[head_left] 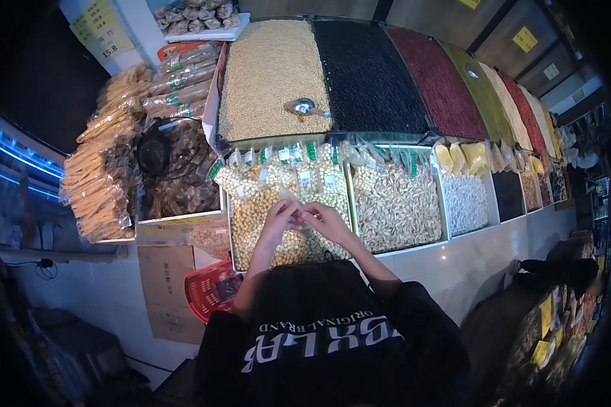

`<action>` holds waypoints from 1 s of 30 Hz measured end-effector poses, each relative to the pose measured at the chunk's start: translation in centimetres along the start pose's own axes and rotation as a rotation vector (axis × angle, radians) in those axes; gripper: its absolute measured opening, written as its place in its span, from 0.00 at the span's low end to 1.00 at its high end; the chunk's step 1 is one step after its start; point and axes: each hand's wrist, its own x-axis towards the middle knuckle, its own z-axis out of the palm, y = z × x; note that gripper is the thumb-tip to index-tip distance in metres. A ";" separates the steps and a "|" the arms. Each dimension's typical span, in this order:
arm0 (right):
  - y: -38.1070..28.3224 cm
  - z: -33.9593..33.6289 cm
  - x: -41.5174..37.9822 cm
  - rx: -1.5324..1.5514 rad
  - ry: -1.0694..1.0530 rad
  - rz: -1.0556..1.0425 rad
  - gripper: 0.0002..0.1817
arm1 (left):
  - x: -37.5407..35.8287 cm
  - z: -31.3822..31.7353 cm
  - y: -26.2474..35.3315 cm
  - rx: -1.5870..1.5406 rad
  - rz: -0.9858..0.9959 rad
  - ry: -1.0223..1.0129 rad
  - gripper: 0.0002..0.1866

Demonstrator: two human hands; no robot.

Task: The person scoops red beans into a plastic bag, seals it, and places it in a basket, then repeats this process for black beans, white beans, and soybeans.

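You held both hands together over the bin of pale round nuts (265,224), left hand (278,218) and right hand (324,218) pinching a small clear packet (300,216), apparently mid-handling; the next move demanded a firm, steady grip.

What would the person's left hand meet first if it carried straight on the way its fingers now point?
Most likely the right hand, whose fingers already meet the left hand above the bin of pale round nuts; depth is hard to judge.

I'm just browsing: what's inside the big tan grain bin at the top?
The tan grain bin holds pale beans, with a metal scoop lying on top at the front. Whatever lies beneath the surface is covered.
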 end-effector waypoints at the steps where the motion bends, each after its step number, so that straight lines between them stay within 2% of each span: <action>1: 0.1 0.0 0.2 0.004 -0.006 -0.015 0.14 | -0.1 -0.1 -0.1 -0.058 0.001 -0.021 0.10; 12: -0.8 -0.4 1.7 -0.129 -0.036 0.003 0.12 | 0.5 -0.5 -0.4 -0.068 0.011 -0.039 0.09; 16: -1.7 -0.4 2.3 -0.296 -0.054 0.015 0.14 | 0.3 -0.1 0.7 0.084 0.018 -0.042 0.09; 22: -2.0 0.1 3.3 -0.476 -0.070 0.028 0.15 | 1.3 -0.7 0.0 0.084 0.043 -0.086 0.09; 26: -0.6 0.5 4.5 -0.598 -0.160 0.023 0.15 | 1.5 -0.6 -0.2 0.074 0.057 -0.094 0.09; 28: 0.0 0.8 4.8 -0.603 -0.170 -0.005 0.15 | 1.6 -0.2 -0.2 0.139 0.085 -0.004 0.10; 30: 1.2 0.9 5.0 -0.609 -0.183 -0.031 0.14 | 1.4 0.0 0.1 0.148 0.108 -0.010 0.09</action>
